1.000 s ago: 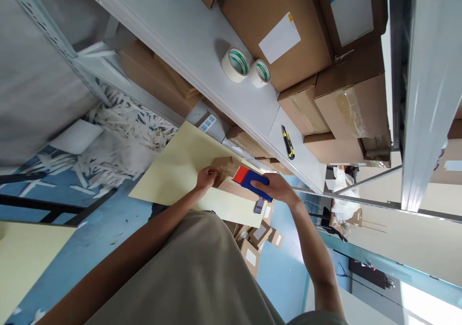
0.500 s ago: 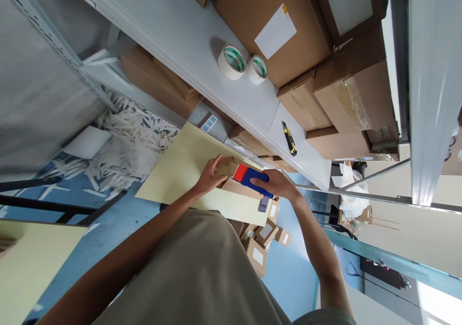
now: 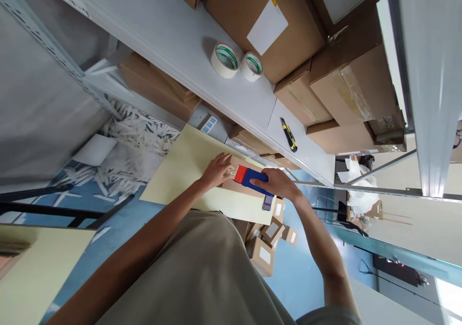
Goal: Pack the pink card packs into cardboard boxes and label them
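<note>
In the middle of the view my right hand is wrapped round a tape dispenser with a blue body and a red front end. The fingers of my left hand curl round the shiny, see-through tape at the dispenser's red end and hide much of it. Beneath both hands lies a long cardboard box, partly covered by them. It rests on a pale yellow board.
A grey shelf ahead holds two tape rolls, a yellow-black box cutter and several cartons. Small boxes lie on the blue floor at right, white scraps at left. A small dark item sits at the board's right end.
My left hand's fingers have closed in over the tape at the dispenser's red end; earlier they were more spread. The dispenser stays nearly in place while the view has shifted slightly.
</note>
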The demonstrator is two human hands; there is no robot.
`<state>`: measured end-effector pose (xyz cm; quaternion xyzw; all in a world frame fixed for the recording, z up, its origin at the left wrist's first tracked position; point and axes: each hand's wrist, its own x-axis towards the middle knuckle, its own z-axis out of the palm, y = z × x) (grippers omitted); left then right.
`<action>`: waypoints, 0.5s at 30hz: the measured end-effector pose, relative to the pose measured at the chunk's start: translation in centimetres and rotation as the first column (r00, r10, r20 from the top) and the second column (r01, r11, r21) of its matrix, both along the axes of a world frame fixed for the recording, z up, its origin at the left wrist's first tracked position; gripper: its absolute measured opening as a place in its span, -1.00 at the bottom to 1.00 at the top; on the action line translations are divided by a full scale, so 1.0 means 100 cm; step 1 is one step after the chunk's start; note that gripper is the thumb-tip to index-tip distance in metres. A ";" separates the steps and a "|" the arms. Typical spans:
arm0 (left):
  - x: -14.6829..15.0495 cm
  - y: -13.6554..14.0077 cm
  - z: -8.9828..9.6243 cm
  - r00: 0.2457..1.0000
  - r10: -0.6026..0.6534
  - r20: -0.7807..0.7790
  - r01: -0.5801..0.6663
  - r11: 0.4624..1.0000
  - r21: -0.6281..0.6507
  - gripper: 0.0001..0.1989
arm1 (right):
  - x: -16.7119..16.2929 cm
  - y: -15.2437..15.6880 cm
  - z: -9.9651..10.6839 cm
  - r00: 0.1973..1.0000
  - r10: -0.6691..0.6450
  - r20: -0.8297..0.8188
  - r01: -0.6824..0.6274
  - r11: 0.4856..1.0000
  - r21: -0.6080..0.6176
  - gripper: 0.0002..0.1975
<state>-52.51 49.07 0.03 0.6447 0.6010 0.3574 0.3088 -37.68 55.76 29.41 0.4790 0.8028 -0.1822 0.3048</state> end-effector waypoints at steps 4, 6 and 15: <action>-0.003 0.000 -0.004 0.999 0.023 0.023 -0.022 1.000 -0.019 -0.72 | 0.026 0.007 -0.005 0.999 -0.035 0.012 0.035 0.999 -0.012 -0.45; -0.003 0.001 -0.003 1.000 0.021 0.015 -0.020 1.000 -0.017 -0.70 | 0.041 0.012 -0.009 0.999 -0.033 0.025 0.034 0.999 -0.040 -0.45; -0.003 -0.006 -0.002 1.000 0.010 0.020 -0.010 1.000 -0.008 -0.59 | 0.099 0.046 -0.068 0.996 -0.069 0.055 0.078 0.980 -0.184 -0.37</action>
